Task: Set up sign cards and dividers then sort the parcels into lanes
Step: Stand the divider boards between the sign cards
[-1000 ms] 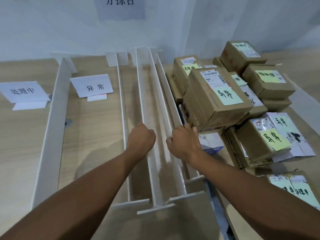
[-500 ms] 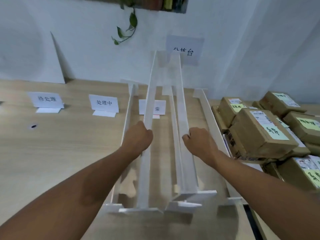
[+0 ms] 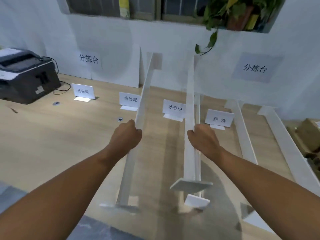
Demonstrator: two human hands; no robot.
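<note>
My left hand (image 3: 127, 136) grips the top edge of a long white divider (image 3: 146, 87) lifted off the wooden table (image 3: 52, 135). My right hand (image 3: 203, 140) grips two more white dividers (image 3: 190, 101), held together above the table, their foot plates hanging near me. Several white sign cards stand in a row at the back: one far left (image 3: 83, 91), one behind the left divider (image 3: 130, 99), one (image 3: 174, 108) between the held dividers, one (image 3: 219, 118) right of them. Two dividers (image 3: 242, 129) lie on the table at right. Brown parcels (image 3: 310, 135) show at the right edge.
A dark printer (image 3: 26, 75) with a cable sits at the back left. A white board (image 3: 119, 64) leans on the wall behind the cards. Paper labels hang on the wall, one at right (image 3: 254, 68). A plant (image 3: 223, 16) trails from the window ledge.
Both hands have lifted their dividers higher and carried them left and apart. My view has swung left and up, showing the printer and a further sign card; most parcels have left the frame.
</note>
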